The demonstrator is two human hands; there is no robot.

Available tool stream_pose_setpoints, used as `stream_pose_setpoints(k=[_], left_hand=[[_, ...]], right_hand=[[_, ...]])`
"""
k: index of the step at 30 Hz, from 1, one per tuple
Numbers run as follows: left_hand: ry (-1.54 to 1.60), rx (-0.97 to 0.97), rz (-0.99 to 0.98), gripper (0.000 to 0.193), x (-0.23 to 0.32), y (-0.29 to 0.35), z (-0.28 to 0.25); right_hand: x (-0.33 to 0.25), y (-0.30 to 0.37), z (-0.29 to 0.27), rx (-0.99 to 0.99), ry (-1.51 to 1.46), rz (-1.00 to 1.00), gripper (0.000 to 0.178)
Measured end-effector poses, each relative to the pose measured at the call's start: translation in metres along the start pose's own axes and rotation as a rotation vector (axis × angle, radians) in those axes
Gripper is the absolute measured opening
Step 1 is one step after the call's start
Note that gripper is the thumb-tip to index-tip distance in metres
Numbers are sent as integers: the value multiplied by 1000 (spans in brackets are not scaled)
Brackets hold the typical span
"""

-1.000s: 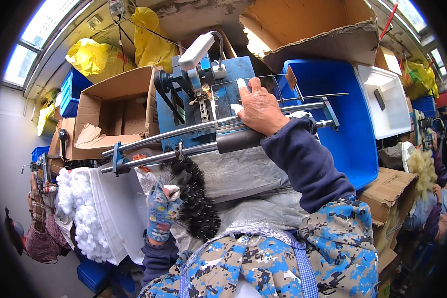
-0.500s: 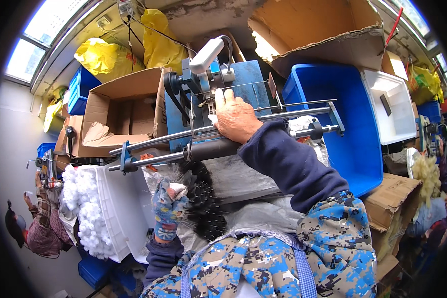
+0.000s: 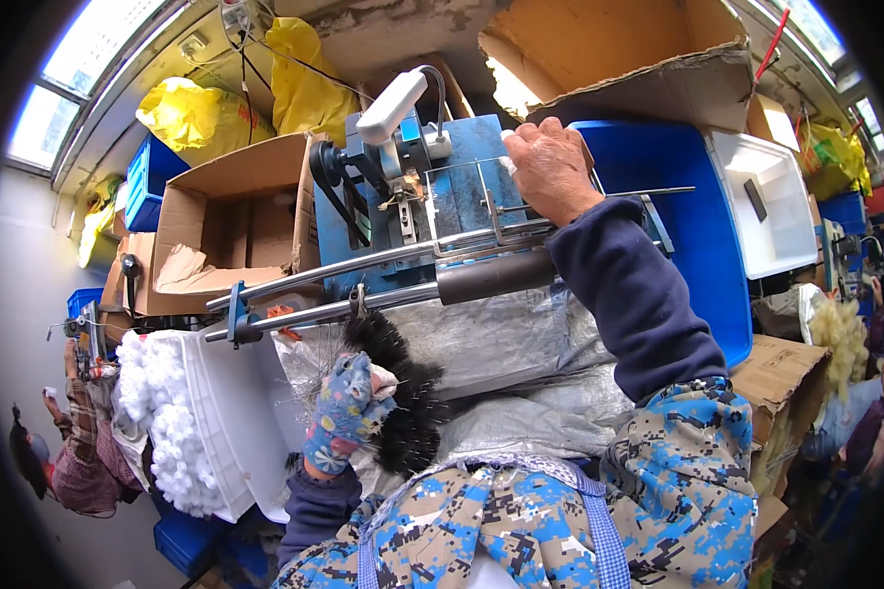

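Fingers of our right hand (image 3: 552, 167) curl closed around a thin wire frame (image 3: 491, 201) on the blue machine (image 3: 417, 211), with a white fingertip cover showing at the hand's left edge; the grip is pressed together on that wire, up at the machine's top right corner. Our left hand (image 3: 349, 412), in a blue flowered glove, is closed around a bunch of black bristly brush pieces (image 3: 403, 393), a white fingertip cover peeking out at the top of the fist. The bundle sits low in the view, just below the machine's rails and above our lap.

Two long metal rails (image 3: 363, 285) run slantwise under the machine, and a dark cylinder (image 3: 496, 277) rides on the lower one, below our right forearm. Grey woven sacking (image 3: 521, 344) lies between the rails and our camouflage-patterned clothing.

Outward to the left we see a white crate (image 3: 221, 412) with white fluffy balls (image 3: 162, 432) heaped beside it, and an open cardboard box (image 3: 236, 216) above. To the right stands a blue plastic bin (image 3: 702, 245), touching a white bin (image 3: 771, 196). Yellow bags (image 3: 201, 113) lie near the window. Another person's checked sleeve (image 3: 79, 461) shows at the far left.
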State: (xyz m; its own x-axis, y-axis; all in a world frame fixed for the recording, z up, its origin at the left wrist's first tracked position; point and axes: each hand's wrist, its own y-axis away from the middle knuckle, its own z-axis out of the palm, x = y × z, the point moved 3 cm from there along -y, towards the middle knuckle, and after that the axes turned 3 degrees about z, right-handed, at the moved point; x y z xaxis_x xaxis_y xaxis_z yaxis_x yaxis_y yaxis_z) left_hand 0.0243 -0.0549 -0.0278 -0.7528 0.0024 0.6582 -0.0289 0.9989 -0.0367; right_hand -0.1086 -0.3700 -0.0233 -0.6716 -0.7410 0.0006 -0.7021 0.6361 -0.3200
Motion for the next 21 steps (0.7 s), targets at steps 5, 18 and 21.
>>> stream_pose_setpoints(k=[5, 18, 21], left_hand=[[801, 718, -259, 7, -10, 30, -23], [1054, 833, -157, 15, 4, 18, -43], [939, 667, -246, 10, 15, 10, -36]], right_hand=[[-2, 6, -8, -155, 39, -122, 16], [4, 135, -91, -376, -634, -224, 27], [-32, 160, -69, -508, -599, -309, 48]])
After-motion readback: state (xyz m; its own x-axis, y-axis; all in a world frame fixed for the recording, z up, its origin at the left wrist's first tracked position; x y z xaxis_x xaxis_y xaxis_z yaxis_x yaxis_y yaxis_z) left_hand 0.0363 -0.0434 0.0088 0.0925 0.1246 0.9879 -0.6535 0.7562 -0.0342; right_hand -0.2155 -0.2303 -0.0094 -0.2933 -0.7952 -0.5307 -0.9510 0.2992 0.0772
